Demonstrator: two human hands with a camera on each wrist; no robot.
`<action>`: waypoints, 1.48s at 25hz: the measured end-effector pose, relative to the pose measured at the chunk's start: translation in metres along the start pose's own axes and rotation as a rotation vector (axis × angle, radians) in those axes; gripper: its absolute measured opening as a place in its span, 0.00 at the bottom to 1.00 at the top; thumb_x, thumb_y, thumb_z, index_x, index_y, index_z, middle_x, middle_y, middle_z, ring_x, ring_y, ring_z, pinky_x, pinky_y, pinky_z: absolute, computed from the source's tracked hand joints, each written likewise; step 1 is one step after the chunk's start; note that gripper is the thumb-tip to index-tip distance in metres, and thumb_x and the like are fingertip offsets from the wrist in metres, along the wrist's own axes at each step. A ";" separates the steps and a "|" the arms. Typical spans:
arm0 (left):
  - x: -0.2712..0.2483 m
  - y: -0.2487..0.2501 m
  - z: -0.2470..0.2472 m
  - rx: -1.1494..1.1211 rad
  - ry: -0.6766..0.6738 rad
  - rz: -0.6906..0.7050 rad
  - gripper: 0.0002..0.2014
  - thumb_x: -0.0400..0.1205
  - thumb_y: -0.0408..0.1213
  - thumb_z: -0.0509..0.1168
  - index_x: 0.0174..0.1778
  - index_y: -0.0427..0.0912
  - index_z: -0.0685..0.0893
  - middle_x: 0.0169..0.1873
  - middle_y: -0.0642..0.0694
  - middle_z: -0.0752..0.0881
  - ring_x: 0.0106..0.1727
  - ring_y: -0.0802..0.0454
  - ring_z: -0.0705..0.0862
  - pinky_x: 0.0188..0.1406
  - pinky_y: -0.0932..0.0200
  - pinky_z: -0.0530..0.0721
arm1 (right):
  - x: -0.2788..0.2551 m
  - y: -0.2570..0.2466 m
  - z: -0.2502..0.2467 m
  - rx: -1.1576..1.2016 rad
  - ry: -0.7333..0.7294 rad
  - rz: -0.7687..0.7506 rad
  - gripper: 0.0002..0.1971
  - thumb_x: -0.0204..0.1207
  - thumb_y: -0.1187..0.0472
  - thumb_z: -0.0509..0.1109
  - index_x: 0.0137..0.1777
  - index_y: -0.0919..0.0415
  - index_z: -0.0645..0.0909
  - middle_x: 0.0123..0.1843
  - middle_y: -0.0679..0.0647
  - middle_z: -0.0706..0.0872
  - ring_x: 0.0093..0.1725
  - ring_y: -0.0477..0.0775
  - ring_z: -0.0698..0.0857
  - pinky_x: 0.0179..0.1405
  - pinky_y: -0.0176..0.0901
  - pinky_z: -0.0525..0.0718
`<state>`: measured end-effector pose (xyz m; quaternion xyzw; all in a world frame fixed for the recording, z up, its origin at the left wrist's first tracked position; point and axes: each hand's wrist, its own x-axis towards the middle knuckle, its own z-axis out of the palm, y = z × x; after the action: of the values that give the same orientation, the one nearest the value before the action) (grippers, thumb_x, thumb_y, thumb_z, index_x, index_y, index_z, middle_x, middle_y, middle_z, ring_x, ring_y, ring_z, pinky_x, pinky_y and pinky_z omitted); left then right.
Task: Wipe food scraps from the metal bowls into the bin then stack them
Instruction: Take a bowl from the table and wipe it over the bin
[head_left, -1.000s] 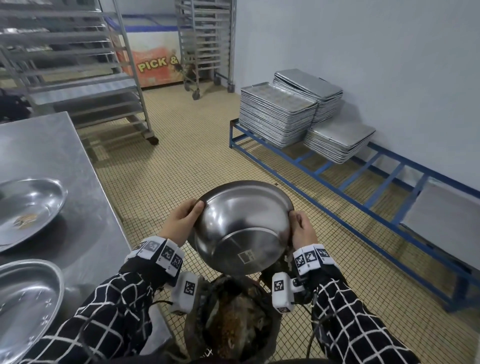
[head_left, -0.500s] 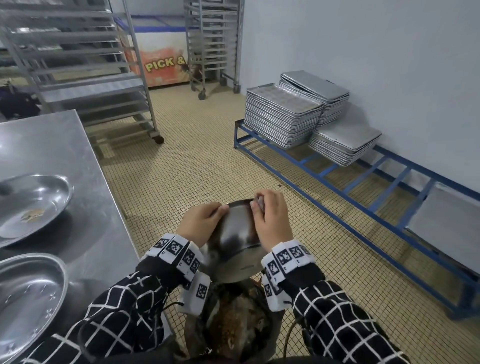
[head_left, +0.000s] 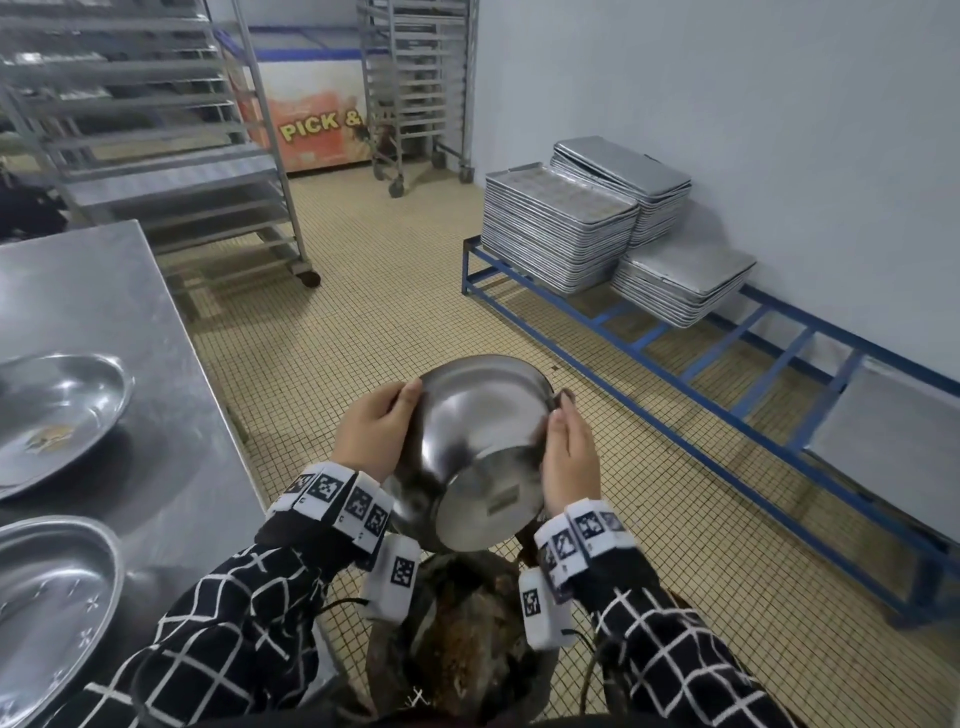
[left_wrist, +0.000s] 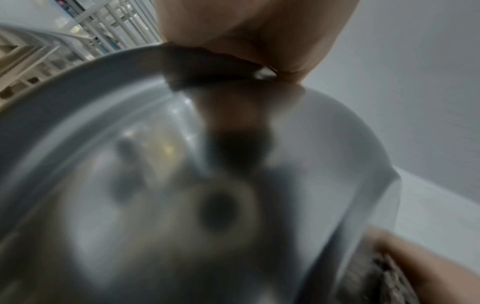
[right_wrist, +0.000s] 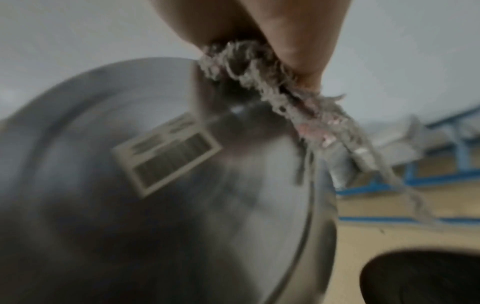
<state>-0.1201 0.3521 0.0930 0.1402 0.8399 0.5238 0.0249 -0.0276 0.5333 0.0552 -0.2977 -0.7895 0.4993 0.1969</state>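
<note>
I hold a metal bowl (head_left: 483, 441) tilted over the bin (head_left: 462, 644), its flat labelled underside toward me. My left hand (head_left: 389, 421) grips its left rim with the thumb on the outside. My right hand (head_left: 563, 421) is at the right rim and pinches a frayed grey scouring pad (right_wrist: 259, 82) against the bowl's edge. In the right wrist view the bowl (right_wrist: 166, 185) shows its barcode label. The left wrist view is blurred: my left hand (left_wrist: 259, 41) sits on the bowl (left_wrist: 155, 185) rim. The inside of the bowl is hidden.
On the steel table (head_left: 156, 364) to my left lie two more metal bowls, the far one (head_left: 57, 415) with a few scraps, the near one (head_left: 47, 608) looks clean. A blue floor rack (head_left: 675, 374) with stacked baking trays (head_left: 561, 234) runs along the right wall. Wheeled racks (head_left: 171, 156) stand behind.
Half a second ago my right hand was over the bowl's top edge; it has moved to the right rim. The bowl now sits higher and shows more of its underside.
</note>
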 end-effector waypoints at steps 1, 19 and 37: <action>0.000 0.001 0.001 0.030 -0.008 0.007 0.17 0.86 0.52 0.56 0.42 0.47 0.86 0.33 0.45 0.87 0.38 0.45 0.85 0.45 0.42 0.84 | -0.007 -0.003 0.005 -0.077 0.002 -0.130 0.24 0.86 0.47 0.47 0.81 0.48 0.60 0.82 0.50 0.59 0.77 0.54 0.67 0.68 0.48 0.74; -0.007 -0.021 -0.011 -0.324 -0.074 -0.170 0.11 0.82 0.49 0.65 0.43 0.47 0.87 0.33 0.50 0.90 0.37 0.51 0.88 0.36 0.60 0.86 | 0.006 0.020 -0.023 0.164 0.032 0.243 0.14 0.85 0.51 0.56 0.50 0.60 0.77 0.42 0.51 0.81 0.44 0.53 0.79 0.36 0.41 0.73; -0.005 -0.002 0.002 -0.125 -0.042 -0.057 0.14 0.84 0.49 0.61 0.41 0.46 0.86 0.36 0.42 0.89 0.41 0.41 0.86 0.49 0.41 0.85 | -0.036 -0.044 0.042 -0.532 0.061 -0.655 0.22 0.83 0.46 0.49 0.71 0.50 0.73 0.78 0.55 0.67 0.78 0.57 0.65 0.75 0.54 0.66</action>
<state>-0.1155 0.3516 0.0901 0.1253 0.8086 0.5710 0.0663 -0.0385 0.4672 0.0773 -0.0862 -0.9375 0.1801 0.2849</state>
